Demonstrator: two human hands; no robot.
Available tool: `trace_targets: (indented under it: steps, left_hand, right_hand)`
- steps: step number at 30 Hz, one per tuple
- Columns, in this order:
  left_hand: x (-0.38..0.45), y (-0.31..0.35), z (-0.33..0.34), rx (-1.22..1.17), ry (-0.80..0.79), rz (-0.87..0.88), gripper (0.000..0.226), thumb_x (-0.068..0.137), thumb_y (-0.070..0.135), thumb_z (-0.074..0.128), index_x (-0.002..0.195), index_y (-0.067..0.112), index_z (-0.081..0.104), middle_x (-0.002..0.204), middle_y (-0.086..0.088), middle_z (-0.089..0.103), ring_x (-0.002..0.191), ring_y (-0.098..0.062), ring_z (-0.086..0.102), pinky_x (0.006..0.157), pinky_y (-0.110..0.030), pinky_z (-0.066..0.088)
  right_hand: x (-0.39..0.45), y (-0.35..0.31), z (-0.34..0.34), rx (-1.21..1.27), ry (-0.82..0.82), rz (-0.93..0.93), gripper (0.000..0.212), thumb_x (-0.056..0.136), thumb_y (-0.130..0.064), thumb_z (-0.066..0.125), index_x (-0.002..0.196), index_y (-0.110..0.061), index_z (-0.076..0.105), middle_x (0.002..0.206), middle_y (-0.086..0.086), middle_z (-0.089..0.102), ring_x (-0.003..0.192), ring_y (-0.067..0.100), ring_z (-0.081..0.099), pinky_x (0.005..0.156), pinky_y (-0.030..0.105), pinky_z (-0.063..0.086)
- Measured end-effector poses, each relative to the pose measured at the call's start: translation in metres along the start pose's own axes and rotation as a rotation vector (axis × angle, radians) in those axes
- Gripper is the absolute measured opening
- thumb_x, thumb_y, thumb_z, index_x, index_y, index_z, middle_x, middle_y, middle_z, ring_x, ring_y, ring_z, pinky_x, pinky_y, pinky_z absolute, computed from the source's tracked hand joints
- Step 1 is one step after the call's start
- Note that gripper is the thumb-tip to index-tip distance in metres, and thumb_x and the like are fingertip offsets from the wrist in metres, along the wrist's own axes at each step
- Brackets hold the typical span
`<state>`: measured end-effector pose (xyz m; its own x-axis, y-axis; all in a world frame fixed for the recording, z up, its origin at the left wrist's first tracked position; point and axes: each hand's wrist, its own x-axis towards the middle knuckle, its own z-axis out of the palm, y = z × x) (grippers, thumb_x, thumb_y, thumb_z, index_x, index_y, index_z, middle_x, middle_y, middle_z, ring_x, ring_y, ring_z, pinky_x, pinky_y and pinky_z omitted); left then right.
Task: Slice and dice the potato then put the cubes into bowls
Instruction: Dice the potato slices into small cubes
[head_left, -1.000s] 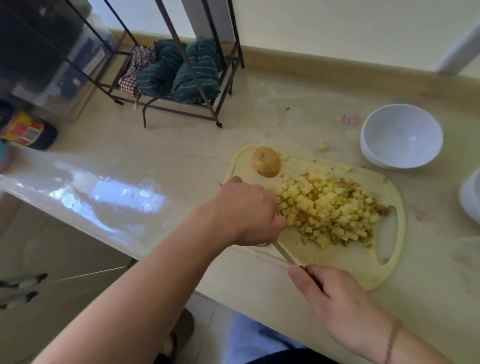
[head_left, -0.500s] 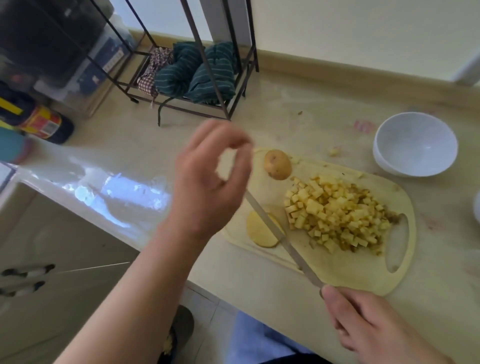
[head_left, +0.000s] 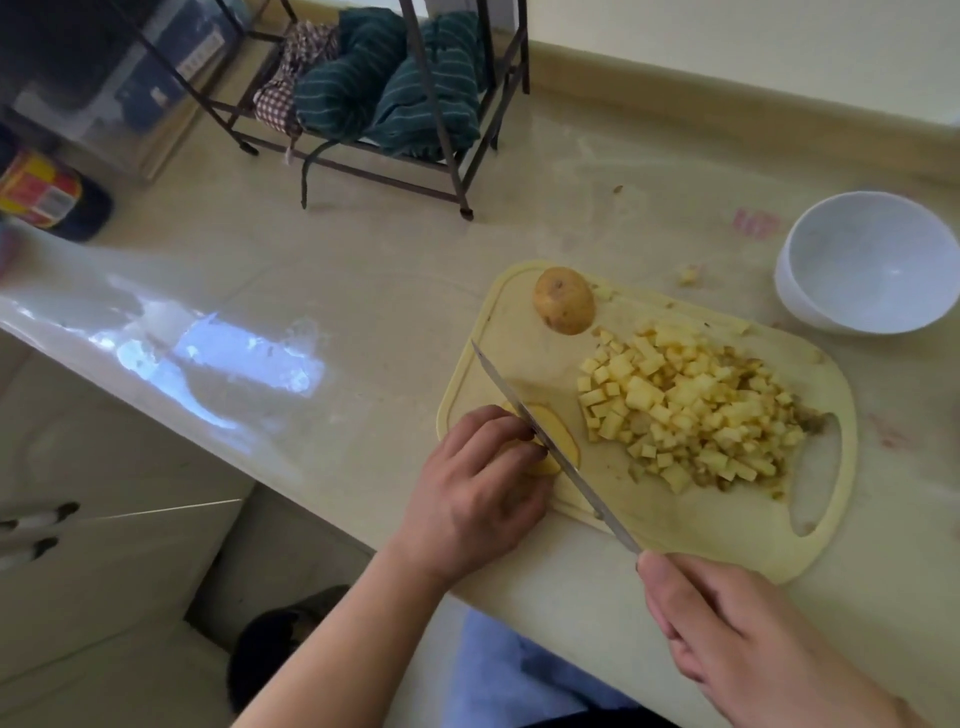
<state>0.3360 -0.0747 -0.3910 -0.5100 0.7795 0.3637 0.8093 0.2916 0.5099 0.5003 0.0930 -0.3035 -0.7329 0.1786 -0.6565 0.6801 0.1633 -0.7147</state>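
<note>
The left hand (head_left: 480, 480) presses curled fingers on the flat yellow potato slice (head_left: 550, 441), touching the long steel knife blade (head_left: 550, 447). The right hand (head_left: 737, 639) wraps the handle. Likely hazards: nicked fingertips or slice slippage.

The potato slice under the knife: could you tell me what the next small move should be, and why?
Probably press the knife down through the potato slice. The left hand already holds the slice on the cutting board, the right hand grips the handle, and the blade lies across the slice.
</note>
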Motion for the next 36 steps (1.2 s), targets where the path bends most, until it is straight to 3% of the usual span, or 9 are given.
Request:
trace_targets:
  steps: [4, 14, 17, 22, 25, 30, 34, 36]
  left_hand:
    - [-0.002, -0.001, 0.003, -0.002, 0.024, -0.008, 0.017, 0.085, 0.012, 0.080, 0.095, -0.002, 0.077, 0.106, -0.017, 0.070, 0.107, -0.038, 0.065, 0.087, -0.044, 0.055]
    - [-0.005, -0.004, 0.007, 0.008, 0.061, -0.008, 0.016, 0.084, 0.011, 0.081, 0.093, -0.002, 0.078, 0.103, -0.016, 0.072, 0.106, -0.037, 0.066, 0.088, -0.042, 0.056]
    - [-0.004, -0.005, 0.007, -0.003, 0.070, -0.009, 0.016, 0.085, 0.011, 0.080, 0.093, -0.002, 0.078, 0.102, -0.016, 0.072, 0.106, -0.037, 0.066, 0.089, -0.042, 0.056]
    - [-0.002, -0.005, 0.007, -0.031, 0.073, 0.001, 0.015, 0.083, 0.008, 0.081, 0.092, -0.002, 0.077, 0.101, -0.016, 0.071, 0.105, -0.036, 0.065, 0.089, -0.041, 0.056]
    - [-0.002, -0.006, 0.006, -0.023, 0.082, -0.020, 0.014, 0.082, 0.008, 0.081, 0.092, -0.002, 0.077, 0.101, -0.015, 0.071, 0.104, -0.036, 0.065, 0.088, -0.041, 0.056]
    - [-0.001, -0.005, 0.007, -0.019, 0.102, -0.043, 0.014, 0.082, 0.009, 0.080, 0.091, -0.002, 0.077, 0.102, -0.015, 0.071, 0.105, -0.036, 0.065, 0.089, -0.041, 0.056]
    - [-0.002, -0.004, 0.006, -0.019, 0.123, -0.032, 0.013, 0.081, 0.007, 0.083, 0.087, -0.002, 0.075, 0.097, -0.014, 0.070, 0.100, -0.035, 0.065, 0.087, -0.040, 0.055]
    - [-0.005, -0.003, 0.005, -0.010, 0.132, -0.025, 0.013, 0.080, 0.007, 0.084, 0.085, -0.001, 0.075, 0.095, -0.015, 0.069, 0.098, -0.036, 0.064, 0.086, -0.040, 0.055]
  right_hand:
    - [-0.001, 0.004, 0.001, -0.024, 0.011, -0.007, 0.087, 0.066, -0.093, 0.031, 0.071, -0.007, 0.041, 0.049, -0.001, 0.038, 0.045, 0.004, 0.036, 0.050, 0.026, 0.029]
    - [-0.007, 0.007, 0.005, -0.007, -0.003, 0.031, 0.076, 0.073, -0.085, 0.035, 0.071, -0.009, 0.040, 0.055, 0.003, 0.036, 0.048, 0.007, 0.034, 0.053, 0.032, 0.028]
    - [-0.006, 0.004, 0.007, -0.049, 0.003, 0.046, 0.082, 0.067, -0.092, 0.029, 0.071, -0.011, 0.042, 0.053, 0.001, 0.038, 0.048, 0.006, 0.036, 0.052, 0.029, 0.030]
    - [0.016, -0.011, 0.014, -0.110, 0.060, -0.026, 0.071, 0.082, -0.077, 0.023, 0.063, -0.011, 0.041, 0.049, -0.001, 0.041, 0.047, 0.006, 0.040, 0.054, 0.024, 0.036]
    - [0.025, -0.014, 0.016, -0.125, 0.076, -0.089, 0.063, 0.077, -0.079, 0.022, 0.062, -0.021, 0.043, 0.048, -0.002, 0.042, 0.046, 0.007, 0.040, 0.051, 0.023, 0.034]
    - [0.019, -0.011, 0.016, -0.192, 0.140, -0.110, 0.065, 0.079, -0.076, 0.025, 0.056, -0.017, 0.041, 0.049, -0.001, 0.047, 0.046, 0.009, 0.046, 0.047, 0.017, 0.033]
    - [0.017, -0.015, 0.012, -0.004, 0.042, -0.006, 0.061, 0.085, -0.070, 0.029, 0.060, -0.015, 0.040, 0.043, -0.002, 0.036, 0.035, 0.006, 0.033, 0.038, 0.012, 0.027]
    - [0.016, -0.018, 0.008, 0.076, -0.020, 0.023, 0.058, 0.082, -0.061, 0.035, 0.064, -0.006, 0.038, 0.046, -0.002, 0.031, 0.034, 0.006, 0.027, 0.034, 0.011, 0.023]
